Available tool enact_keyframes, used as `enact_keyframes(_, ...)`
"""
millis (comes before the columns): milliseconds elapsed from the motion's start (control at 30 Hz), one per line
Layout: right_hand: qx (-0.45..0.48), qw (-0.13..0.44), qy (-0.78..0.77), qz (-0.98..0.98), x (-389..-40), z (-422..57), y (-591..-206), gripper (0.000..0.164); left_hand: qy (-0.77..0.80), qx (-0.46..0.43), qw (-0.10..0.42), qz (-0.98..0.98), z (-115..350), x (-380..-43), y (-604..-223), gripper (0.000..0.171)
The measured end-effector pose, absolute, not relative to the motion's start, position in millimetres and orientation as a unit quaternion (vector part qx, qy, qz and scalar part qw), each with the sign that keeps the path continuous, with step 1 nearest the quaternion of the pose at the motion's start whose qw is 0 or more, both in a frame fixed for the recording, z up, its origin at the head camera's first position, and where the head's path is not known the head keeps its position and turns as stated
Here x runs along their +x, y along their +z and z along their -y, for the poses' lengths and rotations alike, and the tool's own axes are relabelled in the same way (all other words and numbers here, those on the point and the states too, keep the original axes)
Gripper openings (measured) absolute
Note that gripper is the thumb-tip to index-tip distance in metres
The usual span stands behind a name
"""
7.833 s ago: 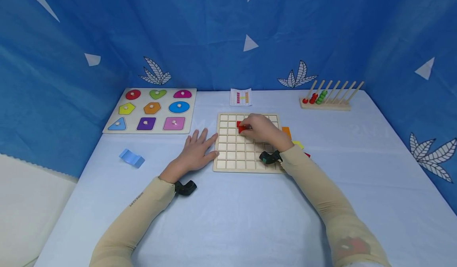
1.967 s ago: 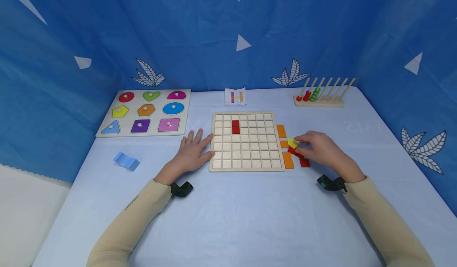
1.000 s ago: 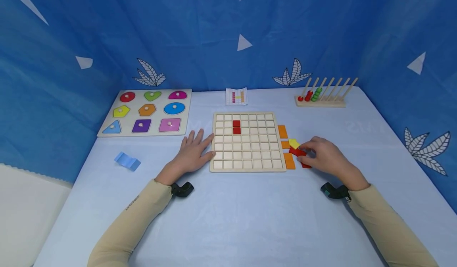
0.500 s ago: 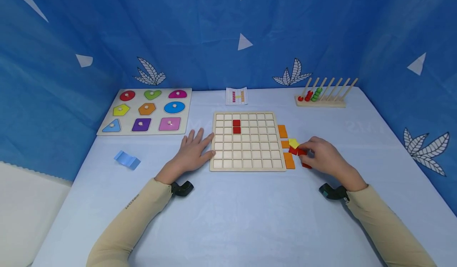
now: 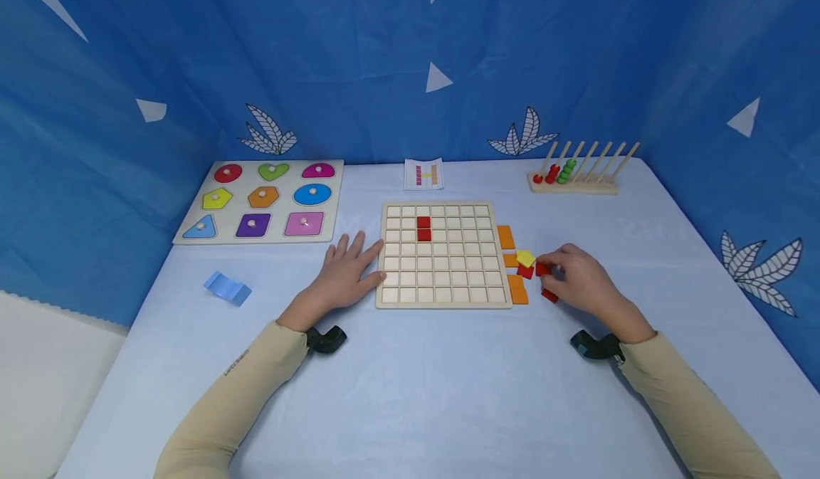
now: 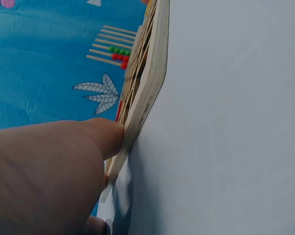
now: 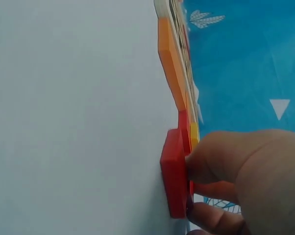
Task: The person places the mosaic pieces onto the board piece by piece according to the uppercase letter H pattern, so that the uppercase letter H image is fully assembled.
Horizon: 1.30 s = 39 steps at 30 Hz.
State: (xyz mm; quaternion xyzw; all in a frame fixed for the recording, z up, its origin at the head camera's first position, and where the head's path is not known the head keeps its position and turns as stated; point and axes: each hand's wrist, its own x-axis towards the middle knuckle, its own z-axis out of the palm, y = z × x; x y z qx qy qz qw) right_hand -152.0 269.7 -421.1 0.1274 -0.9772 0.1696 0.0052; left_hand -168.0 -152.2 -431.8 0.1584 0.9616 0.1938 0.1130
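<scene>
My left hand (image 5: 342, 271) lies with spread fingers at the left edge of a wooden grid board (image 5: 461, 304); in the left wrist view the thumb (image 6: 106, 137) presses against the board's side. Two red squares (image 5: 424, 228) sit in the grid, one below the other. Right of the board, my right hand (image 5: 579, 276) pinches a red square tile (image 5: 542, 269) between thumb and fingers. Another red tile (image 7: 173, 171) lies just beneath the thumb, large in the right wrist view. A yellow tile (image 5: 525, 258) overlaps a further red tile (image 5: 525, 272) to its left.
Orange tiles (image 5: 517, 290) lie along the board's right edge. Behind the board is a printed pattern card (image 5: 423, 174). A knobbed shape puzzle (image 5: 291, 235) stands back left, a bead-and-peg counter (image 5: 573, 188) back right. A folded blue piece (image 5: 228, 288) lies at left.
The right hand moved from the grid to the loose tiles, leaving two red squares there. It touched the yellow tile, then drew a red tile rightward from the pile. The left hand stayed put.
</scene>
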Motion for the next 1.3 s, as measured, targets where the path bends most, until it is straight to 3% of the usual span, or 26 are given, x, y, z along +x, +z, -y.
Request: enact_keyframes(1300, 0.146, -0.02, 0.185, 0.972, -158.8, -280.1, -422.5, 0.037, 0.189, 0.156, 0.11, -0.963, 151.6, -166.5, -431.4, 0.07)
